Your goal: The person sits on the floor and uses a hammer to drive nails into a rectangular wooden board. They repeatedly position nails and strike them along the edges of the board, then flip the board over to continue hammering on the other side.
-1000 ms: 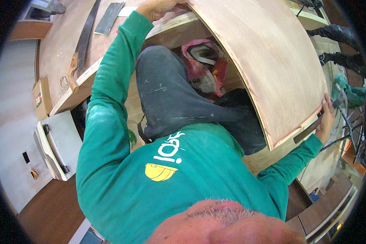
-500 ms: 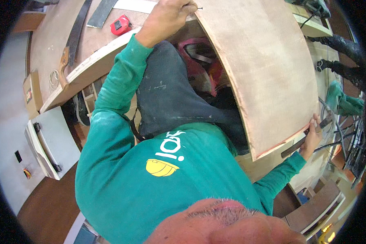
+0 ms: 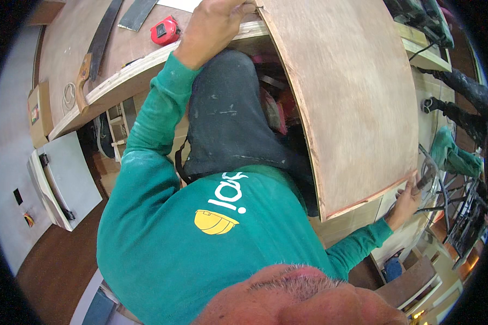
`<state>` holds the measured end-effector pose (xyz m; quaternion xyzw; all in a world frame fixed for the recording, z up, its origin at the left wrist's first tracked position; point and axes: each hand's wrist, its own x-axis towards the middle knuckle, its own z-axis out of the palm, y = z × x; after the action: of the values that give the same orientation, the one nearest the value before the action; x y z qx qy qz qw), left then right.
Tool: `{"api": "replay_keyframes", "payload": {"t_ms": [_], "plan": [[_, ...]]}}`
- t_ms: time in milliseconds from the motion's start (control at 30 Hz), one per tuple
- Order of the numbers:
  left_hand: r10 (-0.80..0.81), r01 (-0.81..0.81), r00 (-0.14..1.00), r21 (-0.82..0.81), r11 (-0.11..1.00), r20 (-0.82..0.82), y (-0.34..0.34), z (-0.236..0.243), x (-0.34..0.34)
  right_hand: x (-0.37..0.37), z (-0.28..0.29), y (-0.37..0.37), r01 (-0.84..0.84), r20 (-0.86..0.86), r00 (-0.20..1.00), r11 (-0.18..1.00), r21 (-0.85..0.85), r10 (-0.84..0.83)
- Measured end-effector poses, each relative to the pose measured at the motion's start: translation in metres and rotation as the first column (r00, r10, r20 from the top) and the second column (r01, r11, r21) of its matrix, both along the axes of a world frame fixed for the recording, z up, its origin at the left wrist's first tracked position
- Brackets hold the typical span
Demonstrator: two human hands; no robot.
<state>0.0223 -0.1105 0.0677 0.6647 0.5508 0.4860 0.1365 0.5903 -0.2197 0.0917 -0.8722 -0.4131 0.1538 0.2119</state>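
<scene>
A person in a green sweatshirt (image 3: 200, 249) works at a broad wooden board (image 3: 358, 108), which stretches between the two hands, to the right of a knee in dark trousers (image 3: 225, 108). At the board's upper left corner, the fingers of the left hand (image 3: 214, 30) are pinched together on a small dark nail (image 3: 259, 7). Beside the board's lower right corner, the right hand (image 3: 404, 208) has its fingers clamped on a dark tool (image 3: 426, 179), its details blurred. On the bench (image 3: 73, 32) at left, a red tape measure (image 3: 165, 31) sits near the left wrist, with a gray strip (image 3: 138, 13) and a wooden-handled saw (image 3: 83, 81) farther left. At far right show another person's dark-clad legs (image 3: 463, 89).
</scene>
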Motion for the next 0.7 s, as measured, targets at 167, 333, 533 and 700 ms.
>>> {"api": "replay_keyframes", "payload": {"t_ms": [167,333,533,700], "plan": [[-0.039,0.020,0.987,-0.123,0.992,-0.156,-0.007,-0.006,-0.001,-0.078,0.061,0.029,-0.222,0.074,0.975,0.959,0.179,0.212],[-0.037,0.021,0.985,-0.096,0.995,-0.166,-0.010,-0.013,0.005,-0.176,0.075,0.050,-0.454,-0.241,0.803,0.822,0.342,0.544],[-0.022,0.012,0.991,-0.078,0.997,-0.133,-0.012,-0.016,0.006,-0.233,0.069,0.063,-0.591,-0.342,0.619,0.706,0.390,0.707],[-0.012,0.002,0.990,-0.071,0.997,-0.141,-0.011,-0.021,0.006,-0.248,0.056,0.067,-0.558,-0.425,0.587,0.725,0.404,0.689]]}}
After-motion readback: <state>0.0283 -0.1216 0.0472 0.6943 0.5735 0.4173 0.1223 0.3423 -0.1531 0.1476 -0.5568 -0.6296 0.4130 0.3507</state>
